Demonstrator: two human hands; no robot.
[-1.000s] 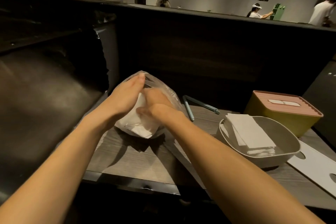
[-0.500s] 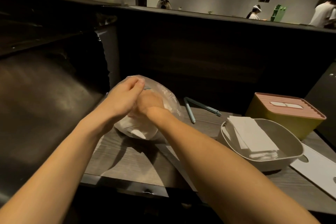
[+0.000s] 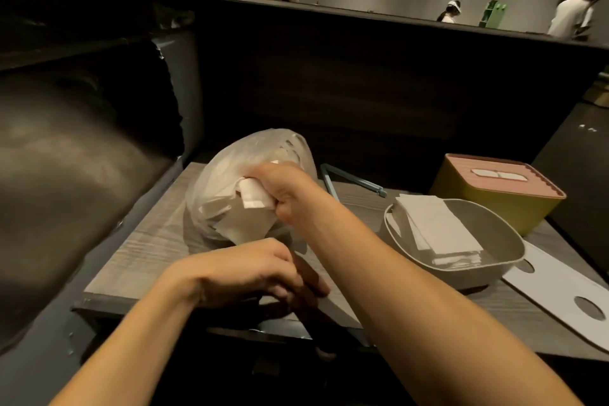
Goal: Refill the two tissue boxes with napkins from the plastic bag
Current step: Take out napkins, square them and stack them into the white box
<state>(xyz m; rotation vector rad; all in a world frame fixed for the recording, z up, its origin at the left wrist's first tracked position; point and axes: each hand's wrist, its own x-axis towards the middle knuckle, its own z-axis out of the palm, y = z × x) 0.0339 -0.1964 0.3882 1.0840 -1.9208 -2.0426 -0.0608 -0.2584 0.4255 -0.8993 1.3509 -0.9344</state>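
right hand grips napkins at the plastic bag (left hand loose, holding nothing).

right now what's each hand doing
Left hand: loosely curled, holding nothing visible.
Right hand: grips napkins at the plastic bag.

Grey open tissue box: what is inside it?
The grey open tissue box holds a tilted stack of white napkins. The floor beneath the stack is covered.
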